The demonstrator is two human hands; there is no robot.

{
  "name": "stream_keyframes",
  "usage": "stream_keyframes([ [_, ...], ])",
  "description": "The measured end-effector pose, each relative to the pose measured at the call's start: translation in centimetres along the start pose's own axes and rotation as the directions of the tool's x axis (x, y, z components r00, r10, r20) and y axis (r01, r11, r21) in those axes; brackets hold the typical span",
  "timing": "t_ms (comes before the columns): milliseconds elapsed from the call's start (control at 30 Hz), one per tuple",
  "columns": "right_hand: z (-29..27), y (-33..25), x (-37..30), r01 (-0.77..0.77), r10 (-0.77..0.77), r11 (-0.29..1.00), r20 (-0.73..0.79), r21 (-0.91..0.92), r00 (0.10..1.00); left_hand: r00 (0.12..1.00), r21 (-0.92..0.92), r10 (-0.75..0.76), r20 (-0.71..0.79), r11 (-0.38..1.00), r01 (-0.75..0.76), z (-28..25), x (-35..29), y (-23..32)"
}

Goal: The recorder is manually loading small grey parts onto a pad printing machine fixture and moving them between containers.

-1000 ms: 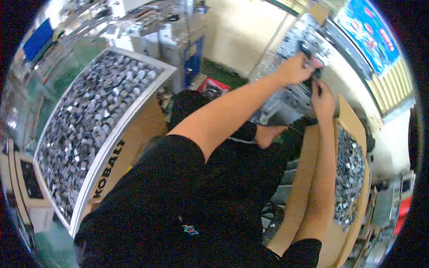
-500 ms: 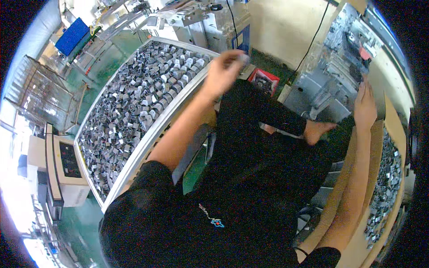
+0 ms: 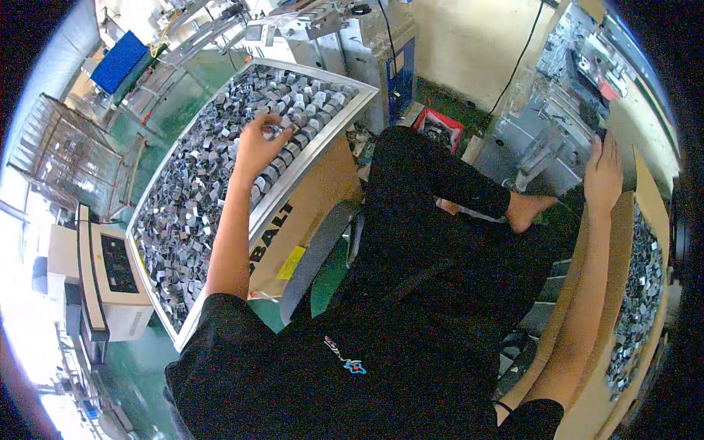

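My left hand [image 3: 259,149] is over a wide pale-framed tray [image 3: 309,161] heaped with small curved grey metal pieces [image 3: 192,172]. Its thumb and fingers are closed in a pinch around a small grey metal piece, partly hidden by the fingers. Just beside it, along the right part of the tray, pieces stand in neat rows. Far to the right, my right hand [image 3: 604,180] reaches to a grey metal machine [image 3: 546,139]. The fingers there are stretched out, and a small dark part shows at their tips; I see nothing gripped.
An open cardboard box [image 3: 620,275] with more metal pieces stands under my right forearm. A red bin [image 3: 444,122] sits on the floor ahead. One bare foot [image 3: 526,211] shows below my dark trousers. A beige cabinet [image 3: 117,275] stands left of the tray.
My left hand has swung left from beyond the tray's right corner, carrying a small grey piece, and is now over the rows. My right hand has barely moved.
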State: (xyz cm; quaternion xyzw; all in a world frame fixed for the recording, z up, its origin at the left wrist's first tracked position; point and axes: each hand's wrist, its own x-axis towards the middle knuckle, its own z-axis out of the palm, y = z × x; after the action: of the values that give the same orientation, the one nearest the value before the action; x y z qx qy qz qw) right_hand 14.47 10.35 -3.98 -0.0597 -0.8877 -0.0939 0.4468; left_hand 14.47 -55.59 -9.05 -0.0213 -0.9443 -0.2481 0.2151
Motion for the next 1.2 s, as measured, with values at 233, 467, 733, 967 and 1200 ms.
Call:
stream_keyframes([
  [233,-0.8,0.1,-0.9,0.029,-0.028,1.0,0.101,-0.006,0.994,0.994,0.175,0.106,-0.006,0.979,-0.103,0.1,-1.4,-1.1],
  [467,-1.5,2.5,-1.0,0.089,-0.111,0.989,0.2,0.114,0.973,0.996,0.252,0.085,-0.02,0.965,-0.077,0.9,-1.7,-0.8],
  [733,-3.7,7.1,0.5,-0.018,-0.105,0.946,0.359,0.324,0.928,0.994,0.367,0.112,-0.012,0.925,-0.1,0.8,-2.3,-1.2],
  [967,2.4,27.1,-3.5,-0.527,0.449,0.834,0.354,0.164,0.821,0.994,0.467,0.104,0.024,0.878,-0.103,-1.5,-2.2,1.4],
  [1200,-2.6,48.7,-13.4,-0.222,0.339,0.925,0.412,-0.308,0.846,0.96,0.27,0.249,-0.129,0.94,-0.208,2.5,0.1,3.0],
])
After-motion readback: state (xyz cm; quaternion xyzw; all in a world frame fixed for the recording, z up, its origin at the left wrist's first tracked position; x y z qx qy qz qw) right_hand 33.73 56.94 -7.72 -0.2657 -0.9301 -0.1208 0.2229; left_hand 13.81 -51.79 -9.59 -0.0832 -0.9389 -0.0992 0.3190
